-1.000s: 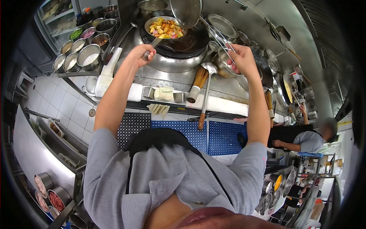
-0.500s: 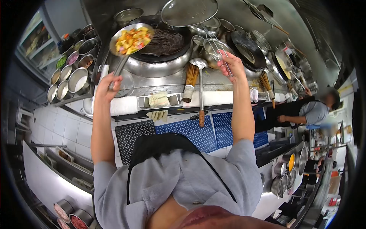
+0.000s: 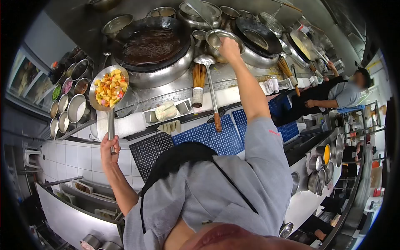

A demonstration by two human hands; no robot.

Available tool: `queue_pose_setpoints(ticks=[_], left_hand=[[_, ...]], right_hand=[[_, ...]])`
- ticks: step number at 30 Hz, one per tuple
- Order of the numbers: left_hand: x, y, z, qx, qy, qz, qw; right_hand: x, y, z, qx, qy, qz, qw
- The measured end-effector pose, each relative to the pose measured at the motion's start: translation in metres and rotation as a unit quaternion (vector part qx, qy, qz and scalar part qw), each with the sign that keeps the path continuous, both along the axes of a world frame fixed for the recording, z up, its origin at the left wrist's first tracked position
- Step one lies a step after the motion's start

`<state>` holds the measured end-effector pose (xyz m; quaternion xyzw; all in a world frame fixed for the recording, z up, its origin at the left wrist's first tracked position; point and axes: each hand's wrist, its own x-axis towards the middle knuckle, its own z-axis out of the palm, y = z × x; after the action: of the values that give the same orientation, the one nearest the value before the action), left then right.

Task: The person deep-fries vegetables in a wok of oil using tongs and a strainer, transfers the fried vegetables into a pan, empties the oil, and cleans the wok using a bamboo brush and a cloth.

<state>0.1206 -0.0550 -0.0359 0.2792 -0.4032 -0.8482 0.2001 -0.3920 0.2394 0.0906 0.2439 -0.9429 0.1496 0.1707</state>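
My left hand (image 3: 109, 146) is closed round the long handle of a shallow round metal scoop (image 3: 95, 89). Diced food (image 3: 110, 88) in yellow, orange and pink pieces fills its bowl, held to the left of a large wok (image 3: 129, 62) of dark liquid. My right hand (image 3: 230, 46) reaches over the range, fingers wrapped on the thin handle (image 3: 201, 16) of a wire strainer. That handle rises to the top edge, and the strainer's mesh does not show. Below that hand is a metal bowl (image 3: 237, 38). A ladle (image 3: 211, 83) lies beside a bamboo brush (image 3: 198, 79).
Several ingredient containers (image 3: 78, 107) stand at left. A folded cloth (image 3: 166, 111) lies on the front ledge. A second wok (image 3: 260, 50) is at right, and a co-worker (image 3: 337, 98) stands farther along. Perforated mats (image 3: 208, 135) cover the floor. Behind me runs a steel counter (image 3: 54, 212).
My left hand has drawn the scoop of diced food away from the wok, left and toward me. My right hand has moved forward, carrying the strainer's mesh out of view.
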Motion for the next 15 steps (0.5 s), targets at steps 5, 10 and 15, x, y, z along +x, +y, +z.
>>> queue_pose_setpoints(ticks=[5, 10, 15], left_hand=[[0.005, -0.002, -0.031, -0.005, -0.016, -0.013, 1.0], [0.015, -0.005, -0.059, -0.029, -0.074, 0.005, 0.997], [0.016, -0.02, -0.082, -0.012, -0.104, -0.002, 0.995]], right_hand=[[-0.001, -0.013, -0.014, 0.042, -0.011, -0.031, 0.999], [-0.008, 0.009, -0.017, -0.139, -0.053, -0.014, 0.989], [0.034, 0.058, -0.031, -0.489, -0.379, 0.004, 0.785]])
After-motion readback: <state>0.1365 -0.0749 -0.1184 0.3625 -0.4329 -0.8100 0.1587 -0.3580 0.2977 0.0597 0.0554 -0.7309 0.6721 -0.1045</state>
